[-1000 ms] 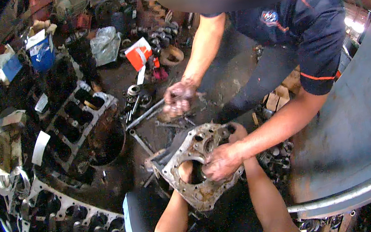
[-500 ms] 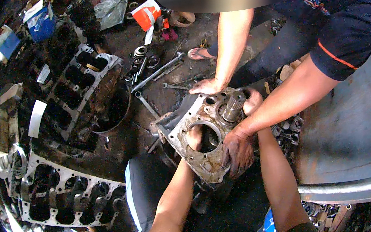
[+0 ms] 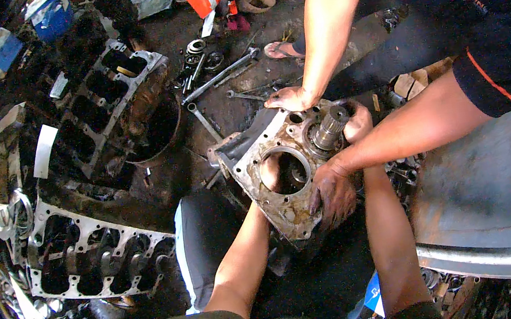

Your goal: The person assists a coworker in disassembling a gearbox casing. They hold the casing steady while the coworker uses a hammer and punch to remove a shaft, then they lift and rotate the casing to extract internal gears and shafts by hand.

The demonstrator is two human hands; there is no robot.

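A greasy metal gearbox housing (image 3: 287,220) with a large round opening and a splined shaft (image 3: 331,124) is held tilted between me and a co-worker. My left hand (image 3: 270,172) reaches behind it from the near left; part of it shows through the round opening, its fingers mostly hidden. My right hand (image 3: 359,124) curves around the right side beside the shaft, its wrist crossed by the co-worker's forearm. One co-worker's hand (image 3: 291,97) presses on the far edge. Their other, oil-blackened hand (image 3: 333,194) grips the near right side.
Two engine blocks, one farther (image 3: 122,90) and one nearer (image 3: 74,286), lie at left. Wrenches (image 3: 203,120) and a long bar (image 3: 218,76) lie on the floor beyond the housing. A curved grey metal panel (image 3: 488,185) stands at right, near loose parts.
The view has shifted, so the surroundings sit slightly higher and farther right. All the hands keep their places on the housing, which has barely moved against the floor.
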